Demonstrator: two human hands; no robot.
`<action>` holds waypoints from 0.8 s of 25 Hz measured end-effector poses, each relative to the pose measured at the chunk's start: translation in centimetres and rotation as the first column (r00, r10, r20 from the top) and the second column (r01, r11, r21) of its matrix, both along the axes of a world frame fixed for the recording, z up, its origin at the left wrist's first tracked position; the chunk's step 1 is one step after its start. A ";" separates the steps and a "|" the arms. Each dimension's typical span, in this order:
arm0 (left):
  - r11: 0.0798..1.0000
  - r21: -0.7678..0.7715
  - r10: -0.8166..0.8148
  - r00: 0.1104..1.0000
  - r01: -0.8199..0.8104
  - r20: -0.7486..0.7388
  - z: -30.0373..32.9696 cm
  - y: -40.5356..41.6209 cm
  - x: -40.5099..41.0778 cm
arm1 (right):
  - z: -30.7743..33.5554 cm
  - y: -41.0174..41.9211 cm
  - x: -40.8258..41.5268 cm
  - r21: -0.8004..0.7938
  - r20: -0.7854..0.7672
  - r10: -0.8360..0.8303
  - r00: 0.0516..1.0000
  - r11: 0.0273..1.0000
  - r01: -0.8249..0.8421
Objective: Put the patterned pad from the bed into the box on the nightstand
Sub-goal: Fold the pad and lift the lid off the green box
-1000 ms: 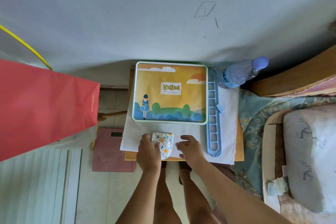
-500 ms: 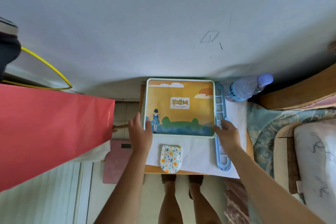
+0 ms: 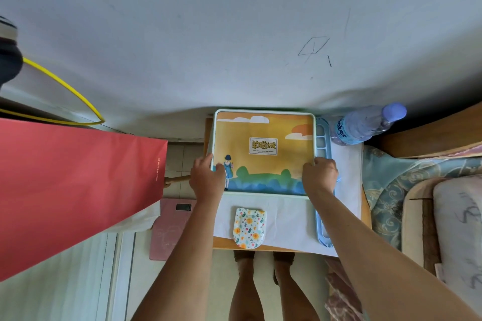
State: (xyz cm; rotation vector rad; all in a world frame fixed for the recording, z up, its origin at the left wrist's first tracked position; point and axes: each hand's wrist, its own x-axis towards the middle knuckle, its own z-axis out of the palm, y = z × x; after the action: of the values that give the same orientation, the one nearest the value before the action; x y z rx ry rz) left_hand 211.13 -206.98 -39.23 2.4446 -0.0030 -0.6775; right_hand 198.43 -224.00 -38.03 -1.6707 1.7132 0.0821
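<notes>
The patterned pad [image 3: 249, 227], white with orange flowers, lies flat on the white paper at the nightstand's front edge, between my two forearms. Behind it sits the box [image 3: 263, 138], shut, with an orange and blue picture lid. My left hand [image 3: 207, 177] grips the lid's left front corner, thumb on top. My right hand [image 3: 319, 173] grips the right front corner the same way. Neither hand touches the pad.
A light blue slotted rack [image 3: 323, 216] lies along the box's right side. A water bottle [image 3: 365, 124] lies at the back right. A red paper bag [image 3: 73, 190] hangs at the left over a pink scale [image 3: 169, 229]. The bed [image 3: 430, 211] is at the right.
My hands let go of the pad on the paper and moved up to the box, closing on its two front corners. The view shifted downward a little.
</notes>
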 end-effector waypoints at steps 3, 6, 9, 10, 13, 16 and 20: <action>0.999 -0.021 0.048 0.999 -0.048 -0.025 0.1 -0.2 0.1 | 0.2 0.5 0.8 0.071 -0.010 -0.075 0.997 0.995 0.076; 0.997 -0.037 0.073 0.997 -0.074 -0.034 0.3 -0.4 0.1 | 0.8 1.4 1.7 0.094 -0.152 -0.040 0.988 0.994 0.055; 0.994 -0.038 0.103 0.994 -0.104 -0.031 0.7 -0.7 -0.2 | 1.4 1.6 2.7 0.115 -0.196 -0.043 0.980 0.991 0.066; 0.994 -0.034 0.105 0.994 -0.106 -0.030 0.8 -0.8 -0.2 | 1.5 1.6 2.8 0.112 -0.194 -0.038 0.980 0.992 0.060; 0.993 -0.028 0.117 0.992 -0.118 -0.037 0.8 -1.1 -0.1 | 1.4 1.7 2.2 0.104 -0.180 -0.032 0.983 0.993 0.051; 0.995 -0.018 0.102 0.993 -0.103 -0.056 1.0 -1.3 -0.2 | 1.4 1.6 1.9 0.105 -0.170 -0.074 0.983 0.990 0.093; 0.992 -0.035 0.119 0.991 -0.121 -0.059 1.0 -1.1 0.0 | 2.3 1.7 2.4 0.096 -0.129 -0.161 0.979 0.980 0.173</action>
State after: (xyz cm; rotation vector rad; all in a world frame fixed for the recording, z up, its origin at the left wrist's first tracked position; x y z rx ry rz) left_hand 211.12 -208.12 -38.22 2.3660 0.1509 -0.6872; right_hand 200.82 -222.29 -35.77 -1.4639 1.8991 0.1953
